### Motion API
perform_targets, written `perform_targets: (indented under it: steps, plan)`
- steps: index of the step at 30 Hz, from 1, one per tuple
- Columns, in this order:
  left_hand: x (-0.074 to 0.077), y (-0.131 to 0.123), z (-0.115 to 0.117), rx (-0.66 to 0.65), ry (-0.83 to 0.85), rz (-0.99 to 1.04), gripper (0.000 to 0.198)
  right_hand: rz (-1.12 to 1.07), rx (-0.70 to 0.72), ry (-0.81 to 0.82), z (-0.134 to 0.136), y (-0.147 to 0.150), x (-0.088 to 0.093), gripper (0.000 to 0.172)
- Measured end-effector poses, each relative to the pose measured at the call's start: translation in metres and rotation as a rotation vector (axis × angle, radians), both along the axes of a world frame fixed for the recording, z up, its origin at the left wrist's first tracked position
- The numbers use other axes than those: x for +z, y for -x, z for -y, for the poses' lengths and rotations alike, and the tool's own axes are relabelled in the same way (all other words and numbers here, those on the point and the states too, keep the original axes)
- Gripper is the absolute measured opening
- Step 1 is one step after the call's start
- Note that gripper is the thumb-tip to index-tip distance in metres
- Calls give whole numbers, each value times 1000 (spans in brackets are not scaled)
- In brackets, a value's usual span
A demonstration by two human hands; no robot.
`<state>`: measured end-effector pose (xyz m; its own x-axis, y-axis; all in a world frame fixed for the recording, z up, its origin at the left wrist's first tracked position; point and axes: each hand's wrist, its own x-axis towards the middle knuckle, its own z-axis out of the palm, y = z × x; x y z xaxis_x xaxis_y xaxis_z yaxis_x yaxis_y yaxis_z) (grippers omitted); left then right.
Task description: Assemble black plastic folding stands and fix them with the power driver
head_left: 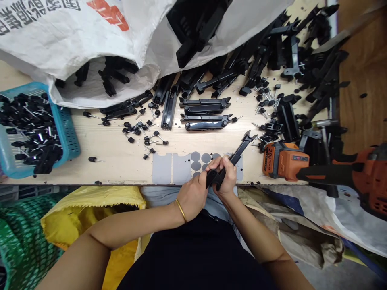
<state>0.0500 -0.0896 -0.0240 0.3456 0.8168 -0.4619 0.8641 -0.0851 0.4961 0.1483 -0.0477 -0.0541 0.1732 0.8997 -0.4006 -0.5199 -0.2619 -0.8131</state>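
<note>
Close to the table's front edge, my two hands meet around one black plastic bracket. Its long arm points up and right and ends in a forked tip. My left hand grips the lower black piece near a round joint. The fingers of my right hand wrap the bracket just above that. Part of the bracket is hidden by my fingers. Beneath my hands lie grey pads and grey round discs. Several folded black brackets lie in a row beyond, with black-headed pins to their left.
A blue basket of black-headed pins stands at left. White sacks of black parts cover the back. On the right are an orange cordless drill, a hammer and piled black brackets. A yellow sack hangs below the edge.
</note>
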Motion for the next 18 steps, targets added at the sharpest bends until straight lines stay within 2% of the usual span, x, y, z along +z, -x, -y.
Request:
perform_targets:
  steps: [2, 5, 7, 9, 11, 13, 16, 18]
  plan:
    - [1, 3, -8, -31, 51, 9, 34, 2, -37, 9, 0, 1, -4, 36]
    - [-2, 11, -33, -116, 118, 42, 29, 94, -55, 88, -1, -13, -9, 36]
    - [-9, 18, -54, -200, 101, 30, 26, 185, 118, 198, -1, -36, -7, 37]
    - [-16, 23, -73, -272, 1, -25, 23, 307, 417, 324, 0, -66, 2, 40]
    - [-21, 24, -85, -315, -131, -96, 20, 510, 625, 343, 0, -91, 13, 41]
    - [-25, 23, -88, -332, -247, -146, 28, 843, 657, 157, -1, -102, 21, 37]
    - [-31, 20, -83, -345, -369, -150, 40, 1321, 712, -287, -8, -93, 17, 25]
    - [-37, 19, -77, -360, -398, -121, 36, 1481, 851, -466, -13, -81, 4, 37]
